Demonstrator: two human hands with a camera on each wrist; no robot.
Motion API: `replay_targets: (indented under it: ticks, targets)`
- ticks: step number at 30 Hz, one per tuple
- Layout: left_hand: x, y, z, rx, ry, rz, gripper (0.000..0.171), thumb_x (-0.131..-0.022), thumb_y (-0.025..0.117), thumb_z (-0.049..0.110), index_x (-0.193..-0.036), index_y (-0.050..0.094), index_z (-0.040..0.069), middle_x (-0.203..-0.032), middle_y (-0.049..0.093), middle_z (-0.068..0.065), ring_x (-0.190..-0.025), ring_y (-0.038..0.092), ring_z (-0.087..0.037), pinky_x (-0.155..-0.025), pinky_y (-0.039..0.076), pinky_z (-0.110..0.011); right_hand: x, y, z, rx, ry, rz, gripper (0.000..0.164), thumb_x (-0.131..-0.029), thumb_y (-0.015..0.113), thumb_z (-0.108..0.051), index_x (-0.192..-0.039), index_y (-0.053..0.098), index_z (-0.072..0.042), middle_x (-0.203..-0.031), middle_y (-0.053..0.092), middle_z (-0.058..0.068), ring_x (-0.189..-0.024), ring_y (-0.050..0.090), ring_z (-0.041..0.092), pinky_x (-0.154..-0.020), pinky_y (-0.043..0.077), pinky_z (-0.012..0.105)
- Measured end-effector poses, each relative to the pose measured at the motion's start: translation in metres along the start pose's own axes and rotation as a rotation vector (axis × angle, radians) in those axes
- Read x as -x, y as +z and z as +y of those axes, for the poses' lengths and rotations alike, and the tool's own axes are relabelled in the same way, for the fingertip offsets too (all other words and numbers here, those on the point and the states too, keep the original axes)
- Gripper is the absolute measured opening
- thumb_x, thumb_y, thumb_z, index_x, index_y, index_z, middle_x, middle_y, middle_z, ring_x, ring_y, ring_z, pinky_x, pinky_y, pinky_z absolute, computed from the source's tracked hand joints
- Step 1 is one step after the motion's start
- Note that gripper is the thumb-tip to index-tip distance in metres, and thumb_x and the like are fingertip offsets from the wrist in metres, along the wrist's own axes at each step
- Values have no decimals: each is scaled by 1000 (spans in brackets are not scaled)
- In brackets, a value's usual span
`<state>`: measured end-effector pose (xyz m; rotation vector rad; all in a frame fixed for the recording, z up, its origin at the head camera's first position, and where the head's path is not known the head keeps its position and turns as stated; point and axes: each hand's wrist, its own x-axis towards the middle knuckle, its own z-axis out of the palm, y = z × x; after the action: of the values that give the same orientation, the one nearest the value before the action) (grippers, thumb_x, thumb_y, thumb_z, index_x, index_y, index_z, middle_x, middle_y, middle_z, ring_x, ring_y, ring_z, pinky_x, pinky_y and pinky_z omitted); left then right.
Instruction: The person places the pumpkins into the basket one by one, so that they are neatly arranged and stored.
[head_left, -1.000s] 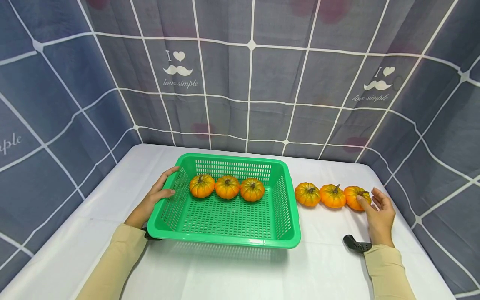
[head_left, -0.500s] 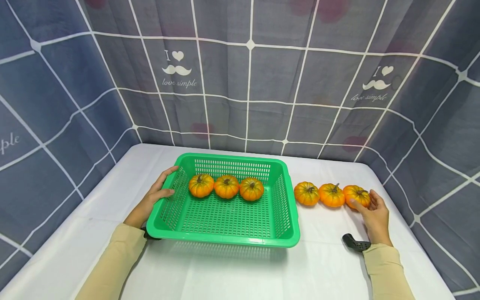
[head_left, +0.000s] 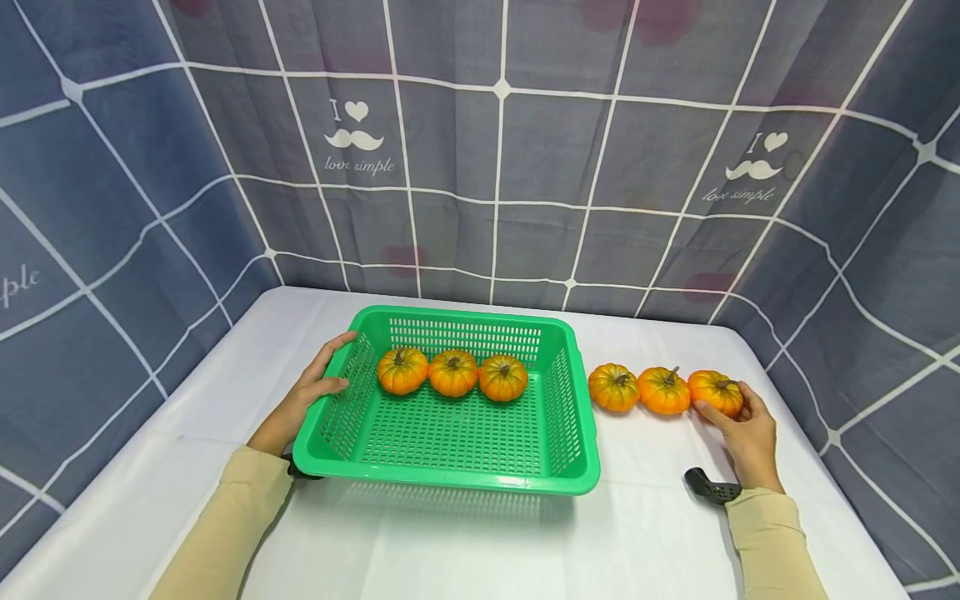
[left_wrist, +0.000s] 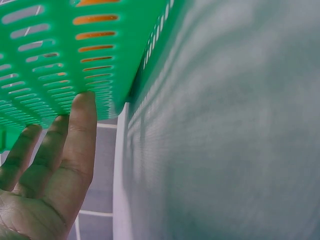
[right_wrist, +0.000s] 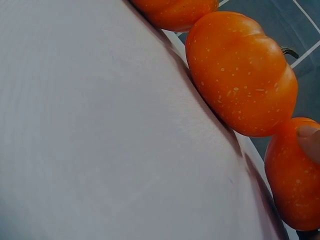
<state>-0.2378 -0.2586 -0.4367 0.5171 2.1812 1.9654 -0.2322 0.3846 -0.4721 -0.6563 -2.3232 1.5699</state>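
In the head view my left hand [head_left: 302,402] grips the left rim of a green plastic basket [head_left: 450,482], with the thumb over the edge. Beneath the rim, the left wrist view shows several fingers [left_wrist: 82,130] against the slotted outer wall. Three small orange pumpkins [head_left: 453,373] sit in a row along the back of the basket. Three more form a line on the table to its right. My right hand [head_left: 752,437] holds the rightmost pumpkin [head_left: 714,390] between thumb and fingers. In the right wrist view only the thumb tip shows on that pumpkin.
The middle pumpkin [head_left: 663,392] touches its neighbours; the left one [head_left: 614,388] is right beside the basket's wall. A white cloth covers the table [head_left: 637,533]. Grey checked curtains [head_left: 555,167] enclose the back and sides. Black wrist cameras [head_left: 711,487] are strapped on.
My right hand has moved slightly left and closed its thumb and fingers around the rightmost pumpkin. The left hand and the basket stay where they were.
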Motion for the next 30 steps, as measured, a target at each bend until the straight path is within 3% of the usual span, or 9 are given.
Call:
replay_targets:
  ticks: [3,5,13,20,27,30]
  targets:
    - [0,0,0,6,-2,-3,74,-107,43,10,-174,16,24,-173,19,-23,-120,64,-22,-91,60,-35,2,-1,0,-12,-14,27,90,-102,76,-19,-172,22,-5,-165,39,29,-115,48,8,-91,42,5]
    - [0,0,0,14,-5,-6,74,-107,44,11,-174,16,25,-173,19,-23,-120,64,-23,-91,61,-36,2,-1,0,-32,-15,37,90,-102,77,-19,-173,23,-5,-165,40,29,-109,46,3,-83,40,3]
    - [-1,0,-1,4,-3,5,74,-106,43,10,-174,17,24,-172,20,-23,-119,64,-22,-91,60,-34,1,-1,-7,-110,21,53,89,-102,76,-18,-174,24,-16,-176,29,16,-136,44,17,-110,38,12]
    - [-1,0,0,5,-2,3,74,-106,44,10,-174,17,24,-172,20,-24,-119,64,-22,-90,60,-34,1,1,-16,-180,-3,69,91,-99,78,-7,-173,28,-15,-177,28,10,-142,42,15,-117,35,15]
    - [-2,0,0,-93,8,40,75,-105,46,13,-175,18,22,-178,14,-16,-134,49,-16,-99,51,-24,3,1,-23,-127,-48,53,90,-100,77,-9,-174,25,-13,-177,27,14,-149,40,17,-120,30,17]
    - [-1,0,0,-83,3,38,75,-105,46,13,-175,18,22,-178,16,-17,-132,52,-17,-98,52,-25,3,1,-24,-111,-68,49,91,-100,77,-8,-174,25,-13,-176,28,14,-150,40,18,-121,29,17]
